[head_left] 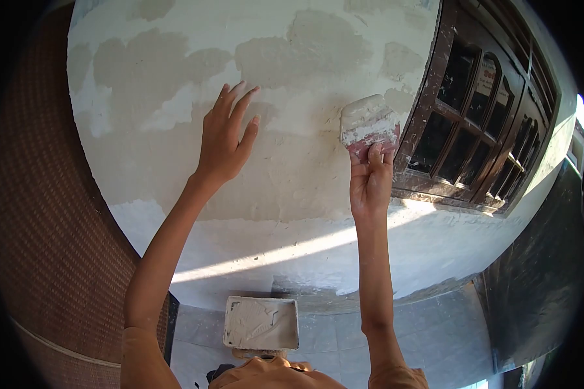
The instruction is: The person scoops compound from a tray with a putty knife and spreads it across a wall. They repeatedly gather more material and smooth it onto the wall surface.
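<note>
My right hand (372,178) grips a reddish scraper (373,138) whose blade is coated with pale wet plaster. The scraper is upright in front of the wall, close to the window frame. My left hand (227,136) is raised with its fingers apart and holds nothing; whether its fingertips touch the wall cannot be made out. Behind both hands, the wall (285,175) shows grey-beige plaster patches over a whiter surface. Below, a rectangular tray (229,324) holds pale plaster with marks across its surface.
A dark brown wooden window (428,126) with glass panes stands at the right. Woven brown panelling (52,214) runs down the left side. Grey floor tiles (435,337) lie below, and a dark sheet (532,279) hangs at the lower right.
</note>
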A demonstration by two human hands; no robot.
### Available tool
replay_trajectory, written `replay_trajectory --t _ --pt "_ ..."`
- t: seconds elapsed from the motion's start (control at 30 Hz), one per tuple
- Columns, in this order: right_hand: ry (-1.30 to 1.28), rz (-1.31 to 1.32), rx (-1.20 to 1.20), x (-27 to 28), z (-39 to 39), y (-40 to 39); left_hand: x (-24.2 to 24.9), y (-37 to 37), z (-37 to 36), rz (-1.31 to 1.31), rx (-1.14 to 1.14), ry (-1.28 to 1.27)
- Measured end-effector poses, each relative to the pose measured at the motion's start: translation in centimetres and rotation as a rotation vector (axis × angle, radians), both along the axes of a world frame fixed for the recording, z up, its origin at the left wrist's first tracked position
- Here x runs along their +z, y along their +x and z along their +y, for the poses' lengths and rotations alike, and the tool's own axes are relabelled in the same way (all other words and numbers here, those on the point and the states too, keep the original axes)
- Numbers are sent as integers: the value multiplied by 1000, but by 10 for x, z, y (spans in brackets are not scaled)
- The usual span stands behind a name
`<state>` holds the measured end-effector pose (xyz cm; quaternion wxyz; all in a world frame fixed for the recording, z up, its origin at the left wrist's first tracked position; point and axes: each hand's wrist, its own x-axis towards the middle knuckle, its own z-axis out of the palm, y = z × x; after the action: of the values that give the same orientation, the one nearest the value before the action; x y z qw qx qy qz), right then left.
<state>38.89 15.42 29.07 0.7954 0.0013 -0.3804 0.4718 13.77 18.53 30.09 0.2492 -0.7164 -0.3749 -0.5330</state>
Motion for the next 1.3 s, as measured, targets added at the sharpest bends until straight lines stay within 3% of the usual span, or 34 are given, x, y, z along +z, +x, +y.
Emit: replay_trajectory --t 0.37,0.5,0.57,0.6,0.7,0.9,1.3 --pt "133 -88 -187 33 30 -24 42 -11 29 -24 84 185" --pt "210 -115 -480 53 47 -59 56 -26 42 -8 170 277" --pt "321 -375 -938 60 56 -76 65 -31 50 -11 184 325" --pt "499 -458 -1123 67 58 -85 71 -32 56 -28 202 377" --pt "832 -748 -1473 80 82 -99 85 -35 71 -66 229 459" --pt "907 -991 -1690 92 110 -117 91 -37 86 -119 233 512" --pt "711 -1340 -1521 50 80 -105 94 -40 96 -97 229 542"
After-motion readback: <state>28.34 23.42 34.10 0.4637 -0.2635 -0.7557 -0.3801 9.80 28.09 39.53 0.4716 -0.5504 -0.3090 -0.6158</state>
